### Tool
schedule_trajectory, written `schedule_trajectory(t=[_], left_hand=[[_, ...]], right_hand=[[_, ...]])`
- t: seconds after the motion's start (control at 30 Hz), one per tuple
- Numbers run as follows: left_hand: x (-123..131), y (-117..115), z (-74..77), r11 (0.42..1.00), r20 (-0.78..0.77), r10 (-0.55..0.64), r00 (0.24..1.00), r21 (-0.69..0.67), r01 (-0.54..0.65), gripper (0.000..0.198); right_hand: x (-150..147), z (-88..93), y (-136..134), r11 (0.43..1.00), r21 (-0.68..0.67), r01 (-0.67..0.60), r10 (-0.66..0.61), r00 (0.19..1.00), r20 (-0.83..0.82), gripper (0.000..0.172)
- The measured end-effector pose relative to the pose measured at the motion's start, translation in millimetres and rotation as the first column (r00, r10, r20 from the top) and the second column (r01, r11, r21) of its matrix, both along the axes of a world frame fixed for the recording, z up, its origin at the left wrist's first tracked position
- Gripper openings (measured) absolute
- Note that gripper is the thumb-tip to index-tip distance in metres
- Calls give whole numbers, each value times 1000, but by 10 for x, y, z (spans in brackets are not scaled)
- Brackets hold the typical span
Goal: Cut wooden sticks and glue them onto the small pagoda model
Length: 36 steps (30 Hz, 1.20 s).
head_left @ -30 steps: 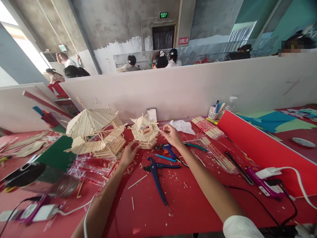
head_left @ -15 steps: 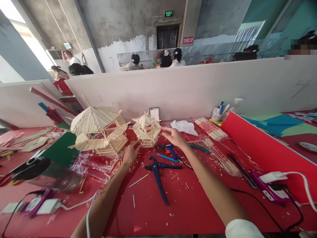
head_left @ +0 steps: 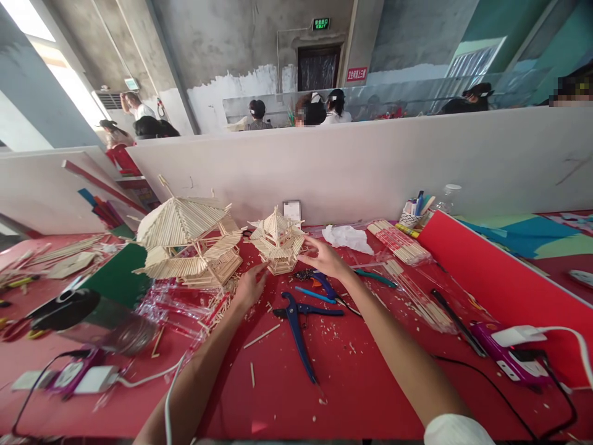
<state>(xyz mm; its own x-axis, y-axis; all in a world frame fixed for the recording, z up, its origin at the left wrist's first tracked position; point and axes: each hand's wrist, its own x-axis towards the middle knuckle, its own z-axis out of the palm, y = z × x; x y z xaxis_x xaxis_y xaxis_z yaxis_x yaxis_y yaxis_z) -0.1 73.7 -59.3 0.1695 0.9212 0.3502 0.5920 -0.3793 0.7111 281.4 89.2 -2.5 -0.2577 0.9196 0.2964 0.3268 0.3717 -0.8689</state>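
Note:
A small stick pavilion [head_left: 278, 242] stands on the red table [head_left: 370, 395]. My left hand [head_left: 251, 285] is at its lower left, fingertips by its base, fingers apart. On its right side is my right hand [head_left: 324, 256], thumb and fingers spread, fingertips at the edge of its lower roof. Whether either hand touches it is hard to tell. Left of it sits a larger stick pavilion [head_left: 185, 238]. Blue cutting pliers [head_left: 299, 334] lie in front, with a blue glue gun [head_left: 324, 284] and a blue pen [head_left: 315, 295] behind them.
Packs of sticks [head_left: 398, 241], a white tissue [head_left: 347, 238] and a pen cup [head_left: 410, 212] lie to the right. Purple power strips [head_left: 507, 355] flank the work area, with cables. A transparent jar [head_left: 125, 330] stands left. A white partition [head_left: 324, 167] runs behind; people sit beyond it.
The view has shifted slightly, so the scene appears a little further right. My right fingers now reach closer to the small pavilion's edge.

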Motion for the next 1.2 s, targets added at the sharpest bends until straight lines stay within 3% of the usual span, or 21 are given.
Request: schedule_trajectory(t=[0.2,0.37,0.7,1.2], left_hand=[[-2,-6,9,1000,-41,9,999,4,-9,37],[12,-35,22,1000,-82,6,997,-7,-7,39],[113,-123,53,998,-127,-55,990,2,55,42],[113,-165,86,989,-189,-148,971,-27,145,49]], right_hand=[[-3,41,-40,1000,14,9,-10,998,62,85],[-11,59,-49,998,27,58,-61,991,119,75],[74,11,22,994,74,84,-89,994,69,48],[79,9,-9,983,134,126,-144,980,135,49]])
